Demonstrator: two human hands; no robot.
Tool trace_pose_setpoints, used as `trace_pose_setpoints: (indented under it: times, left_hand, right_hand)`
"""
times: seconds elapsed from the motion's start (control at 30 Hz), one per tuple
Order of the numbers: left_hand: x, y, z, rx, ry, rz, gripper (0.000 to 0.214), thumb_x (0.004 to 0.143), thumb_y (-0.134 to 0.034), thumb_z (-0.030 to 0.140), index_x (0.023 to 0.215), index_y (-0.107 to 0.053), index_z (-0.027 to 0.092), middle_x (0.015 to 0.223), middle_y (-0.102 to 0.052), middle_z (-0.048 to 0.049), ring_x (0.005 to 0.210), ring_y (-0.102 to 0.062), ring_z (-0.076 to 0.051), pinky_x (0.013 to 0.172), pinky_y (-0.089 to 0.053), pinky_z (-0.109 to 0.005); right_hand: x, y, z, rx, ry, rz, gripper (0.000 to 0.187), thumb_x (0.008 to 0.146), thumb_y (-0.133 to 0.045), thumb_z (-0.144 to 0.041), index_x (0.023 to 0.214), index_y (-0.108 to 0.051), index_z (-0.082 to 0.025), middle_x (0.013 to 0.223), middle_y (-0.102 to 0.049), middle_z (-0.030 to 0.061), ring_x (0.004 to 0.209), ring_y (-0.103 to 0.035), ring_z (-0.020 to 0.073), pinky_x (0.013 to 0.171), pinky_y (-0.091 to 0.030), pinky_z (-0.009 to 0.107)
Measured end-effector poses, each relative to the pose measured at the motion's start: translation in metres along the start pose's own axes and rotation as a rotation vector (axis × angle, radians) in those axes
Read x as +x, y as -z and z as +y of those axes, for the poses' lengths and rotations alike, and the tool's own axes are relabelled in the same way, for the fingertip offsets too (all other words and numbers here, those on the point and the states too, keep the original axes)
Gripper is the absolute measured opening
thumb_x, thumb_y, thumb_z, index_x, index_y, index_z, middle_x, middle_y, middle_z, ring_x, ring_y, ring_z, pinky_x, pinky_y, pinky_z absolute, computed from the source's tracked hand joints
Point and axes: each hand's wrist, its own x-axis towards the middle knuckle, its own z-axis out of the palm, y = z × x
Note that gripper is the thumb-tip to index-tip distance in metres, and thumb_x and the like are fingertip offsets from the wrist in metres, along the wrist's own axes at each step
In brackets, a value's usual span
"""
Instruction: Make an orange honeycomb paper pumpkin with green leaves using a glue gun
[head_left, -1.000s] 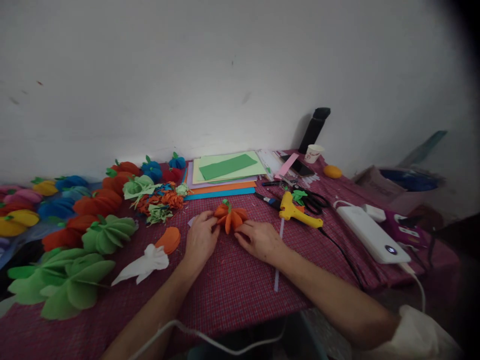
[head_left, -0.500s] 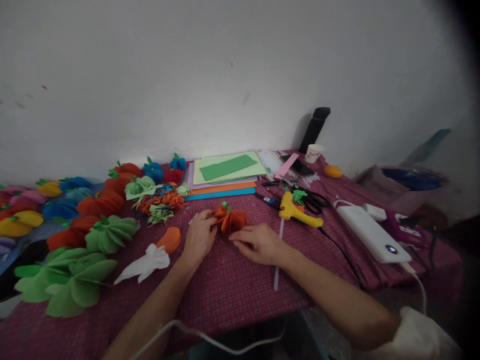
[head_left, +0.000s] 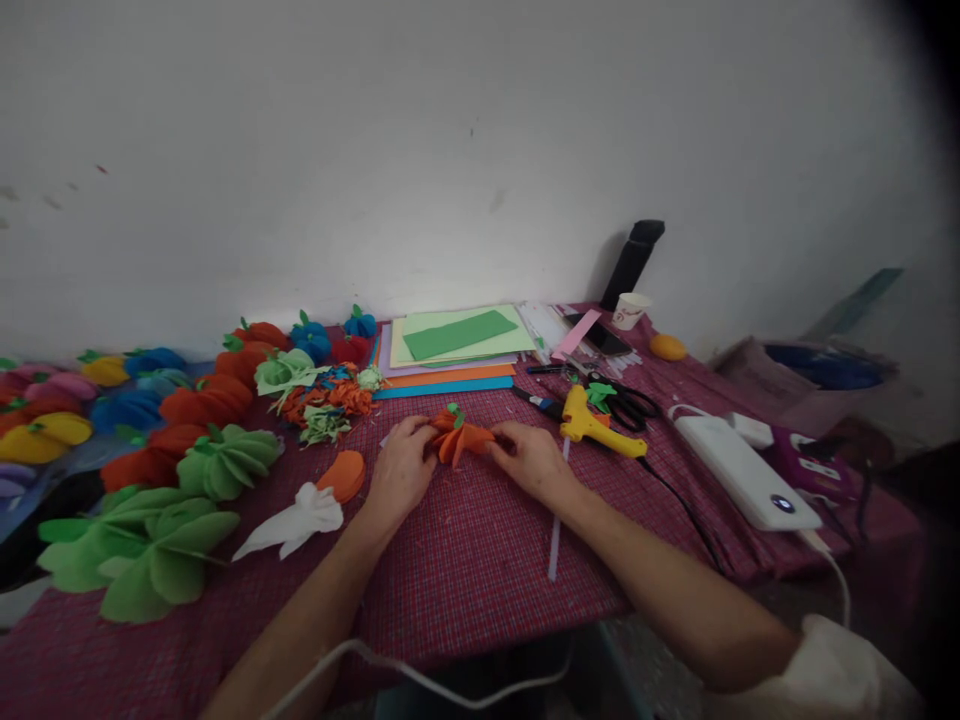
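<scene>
An orange paper pumpkin (head_left: 461,442) with a small green stem on top sits at the middle of the table between my hands. My left hand (head_left: 405,467) grips its left side, fingertips partly hidden against the folds. On the other side, my right hand (head_left: 531,458) pinches the right-hand petals between thumb and fingers. Orange paper circles (head_left: 346,475) lie stacked left of my left hand, beside a crumpled white tissue (head_left: 304,520). To the right of my right hand rests a yellow glue gun (head_left: 600,425), a pale glue stick (head_left: 558,530) jutting from it toward me.
Finished paper pumpkins (head_left: 206,400) crowd the left side, with shredded paper scraps (head_left: 330,398) beside them. Coloured paper sheets (head_left: 457,340) lie at the back. Black-handled scissors (head_left: 632,403), a paper cup (head_left: 630,310), an orange fruit (head_left: 667,347) and a white power bank (head_left: 746,475) are at right.
My right hand has risen from the pumpkin's lower front to its right side, now pinching the petals there. The left hand stays at the left side. The petals look more spread.
</scene>
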Motion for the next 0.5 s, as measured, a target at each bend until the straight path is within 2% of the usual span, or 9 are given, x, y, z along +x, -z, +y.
trace_pose_setpoints:
  times: [0.2, 0.37, 0.43, 0.5]
  left_hand:
    - [-0.006, 0.017, 0.004, 0.027, 0.111, -0.05, 0.014, 0.068, -0.062, 0.016, 0.08, -0.056, 0.02, 0.088, -0.056, -0.0036, 0.086, -0.054, -0.021, 0.074, -0.043, -0.033]
    - [-0.006, 0.033, 0.005, -0.077, 0.144, -0.144, 0.002, 0.073, -0.056, 0.022, 0.072, -0.056, 0.021, 0.071, -0.059, 0.0009, 0.067, -0.055, -0.015, 0.058, -0.039, -0.025]
    - [-0.007, 0.036, 0.009, -0.236, 0.131, -0.292, 0.011, 0.077, -0.053, 0.028, 0.07, -0.058, 0.021, 0.064, -0.059, 0.0026, 0.059, -0.055, -0.013, 0.053, -0.038, -0.023]
    - [-0.01, 0.038, 0.015, -0.442, 0.093, -0.514, 0.019, 0.08, -0.048, 0.032, 0.071, -0.061, 0.022, 0.059, -0.06, 0.0033, 0.056, -0.055, -0.012, 0.051, -0.039, -0.021]
  right_hand:
    - [-0.002, 0.003, -0.003, -0.065, 0.008, -0.002, 0.011, 0.08, -0.055, -0.023, 0.085, -0.065, -0.021, 0.076, -0.068, 0.0009, 0.065, -0.06, 0.0146, 0.058, -0.04, 0.023]
    - [-0.004, 0.003, -0.005, -0.091, 0.009, -0.002, 0.012, 0.081, -0.054, -0.025, 0.084, -0.064, -0.021, 0.077, -0.068, 0.0009, 0.067, -0.061, 0.0146, 0.059, -0.04, 0.023]
    - [-0.004, 0.003, -0.005, -0.098, 0.002, -0.002, 0.012, 0.082, -0.053, -0.025, 0.082, -0.064, -0.02, 0.075, -0.068, 0.0009, 0.065, -0.061, 0.0145, 0.058, -0.039, 0.023]
    - [-0.005, 0.003, -0.005, -0.105, -0.01, 0.001, 0.011, 0.081, -0.054, -0.024, 0.079, -0.064, -0.02, 0.072, -0.068, 0.0013, 0.062, -0.06, 0.0148, 0.056, -0.038, 0.024]
